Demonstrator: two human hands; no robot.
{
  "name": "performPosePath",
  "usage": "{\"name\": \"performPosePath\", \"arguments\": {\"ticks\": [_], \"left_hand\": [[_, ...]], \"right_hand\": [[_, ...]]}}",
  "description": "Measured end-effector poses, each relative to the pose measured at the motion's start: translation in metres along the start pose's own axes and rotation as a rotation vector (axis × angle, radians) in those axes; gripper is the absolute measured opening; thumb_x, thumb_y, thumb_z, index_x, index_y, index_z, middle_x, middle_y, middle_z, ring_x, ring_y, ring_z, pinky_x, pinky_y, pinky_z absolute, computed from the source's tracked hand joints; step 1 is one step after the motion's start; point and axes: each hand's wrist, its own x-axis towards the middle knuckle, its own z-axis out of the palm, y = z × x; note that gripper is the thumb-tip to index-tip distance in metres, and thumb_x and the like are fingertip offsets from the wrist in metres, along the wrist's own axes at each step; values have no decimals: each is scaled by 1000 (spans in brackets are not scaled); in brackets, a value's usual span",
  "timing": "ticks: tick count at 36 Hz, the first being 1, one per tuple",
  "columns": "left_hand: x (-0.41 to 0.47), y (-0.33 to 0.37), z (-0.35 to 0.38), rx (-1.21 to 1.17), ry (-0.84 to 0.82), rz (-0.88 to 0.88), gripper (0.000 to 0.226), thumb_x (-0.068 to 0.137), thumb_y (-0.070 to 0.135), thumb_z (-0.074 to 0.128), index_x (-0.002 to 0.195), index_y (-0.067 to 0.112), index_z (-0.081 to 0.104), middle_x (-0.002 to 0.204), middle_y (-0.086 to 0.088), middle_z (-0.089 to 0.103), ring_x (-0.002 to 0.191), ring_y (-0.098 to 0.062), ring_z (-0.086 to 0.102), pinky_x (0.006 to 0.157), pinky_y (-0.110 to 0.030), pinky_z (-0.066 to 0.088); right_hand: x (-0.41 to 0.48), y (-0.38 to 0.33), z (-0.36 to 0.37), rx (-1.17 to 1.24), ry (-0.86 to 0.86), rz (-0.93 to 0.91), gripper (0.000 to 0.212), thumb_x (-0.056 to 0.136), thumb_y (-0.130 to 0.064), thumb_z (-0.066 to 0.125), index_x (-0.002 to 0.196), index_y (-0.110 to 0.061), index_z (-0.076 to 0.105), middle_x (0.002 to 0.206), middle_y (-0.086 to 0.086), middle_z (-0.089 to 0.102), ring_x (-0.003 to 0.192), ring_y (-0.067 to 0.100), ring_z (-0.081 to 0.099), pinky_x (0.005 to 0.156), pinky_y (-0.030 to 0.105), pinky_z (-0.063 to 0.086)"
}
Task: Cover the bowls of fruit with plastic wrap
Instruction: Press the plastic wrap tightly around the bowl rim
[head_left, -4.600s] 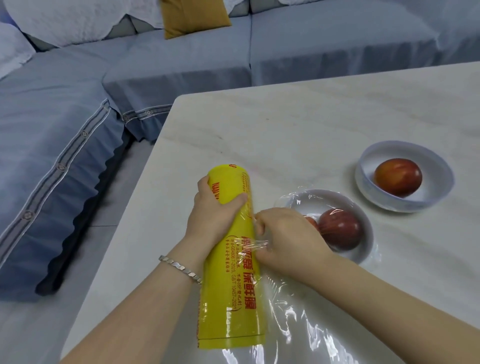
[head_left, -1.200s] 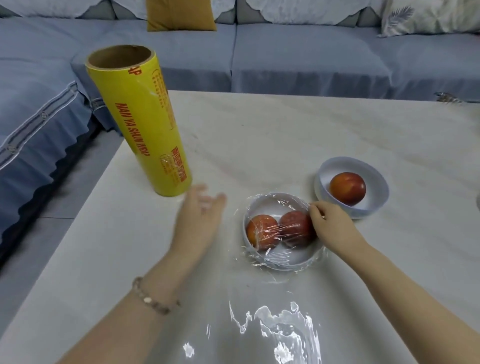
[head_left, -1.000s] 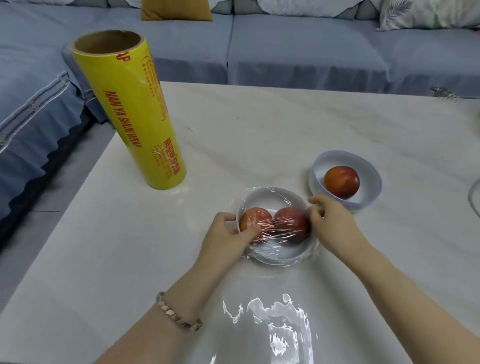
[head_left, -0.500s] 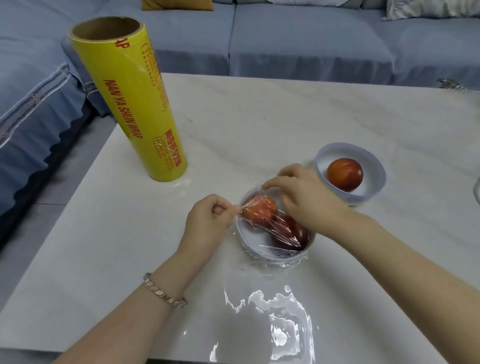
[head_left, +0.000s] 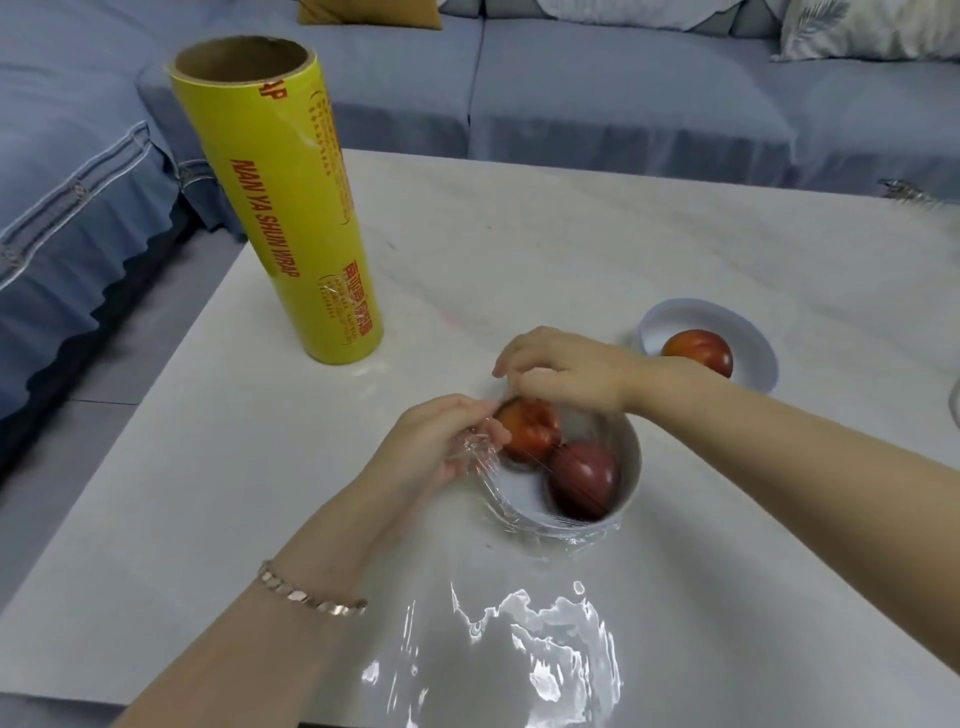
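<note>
A white bowl (head_left: 626, 470) with two red fruits (head_left: 584, 480) sits near the middle of the marble table, with clear plastic wrap (head_left: 498, 501) stretched over it. My left hand (head_left: 436, 447) pinches a bunch of the wrap at the bowl's left rim. My right hand (head_left: 566, 371) reaches across the bowl's far rim, fingers pinched on the film there. A second white bowl (head_left: 748, 332) holding one red fruit (head_left: 698, 351) stands uncovered to the right, behind my right forearm. The yellow roll of plastic wrap (head_left: 291, 218) stands upright at the left.
A loose crumpled sheet of clear film (head_left: 519, 654) lies on the table (head_left: 571, 249) near its front edge. A blue sofa (head_left: 597, 98) runs along the far and left sides. The table's left edge drops to the grey floor (head_left: 104, 343).
The roll, held lying down earlier, now stands upright at the left. My hands have come to the near bowl, and over the last second they shifted along its rim, gathering the film.
</note>
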Motion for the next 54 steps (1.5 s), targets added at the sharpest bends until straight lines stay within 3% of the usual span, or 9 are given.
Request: {"name": "performPosePath", "arguments": {"ticks": [9,13,17,23,28,33,39,43,54], "left_hand": [[1,-16,12,140,353,142,34,92,15,55,59,11,48,45,7,48,46,-9,46,54,-22,40],[7,-30,21,211,535,183,26,94,20,49,76,2,49,67,-5,50,64,-16,45,60,-25,37],[18,-30,31,204,572,146,25,97,22,43,74,14,43,87,-6,65,78,-21,58,68,-28,41],[34,-17,32,384,436,314,19,98,20,43,80,14,44,79,-8,66,71,-11,60,56,-4,40],[34,-13,29,624,296,429,17,98,24,45,83,14,47,73,1,65,66,3,61,58,-12,41],[30,-17,27,658,375,544,19,97,25,48,79,18,46,68,-13,61,70,-30,59,62,-31,40],[27,-17,26,673,410,552,18,97,30,43,80,27,41,64,-1,59,73,-24,65,65,-34,43],[28,-18,27,650,440,576,17,97,29,44,85,17,45,62,-1,57,72,-28,64,63,-34,40],[30,-4,9,700,294,450,28,91,26,56,70,9,61,61,-5,58,61,-15,51,59,-18,38]], "right_hand": [[17,27,-2,157,-74,179,41,69,-37,45,81,-1,60,95,20,63,83,17,52,87,41,44],[14,31,7,308,40,179,24,79,-26,50,57,-20,43,55,-14,48,62,7,41,64,26,36],[1,33,13,238,172,161,22,89,-29,45,71,-17,46,73,-4,50,76,14,45,73,28,37],[-43,38,23,270,240,234,28,96,-29,42,70,-17,43,66,-8,47,64,7,45,64,20,36],[-68,29,46,350,541,183,23,95,-20,45,75,-14,56,78,-1,59,74,7,52,70,17,39],[-64,29,55,578,664,101,28,94,-17,47,67,-24,50,67,-9,54,67,-2,50,68,10,39],[-58,26,50,400,730,56,17,89,-31,45,72,-33,45,70,-10,55,65,7,48,64,17,39],[-56,25,41,234,634,196,22,89,-38,53,75,-22,52,66,8,59,60,18,49,64,35,41],[-55,34,34,390,543,204,48,83,-38,61,52,-20,29,46,-9,28,49,7,29,52,25,25]]}}
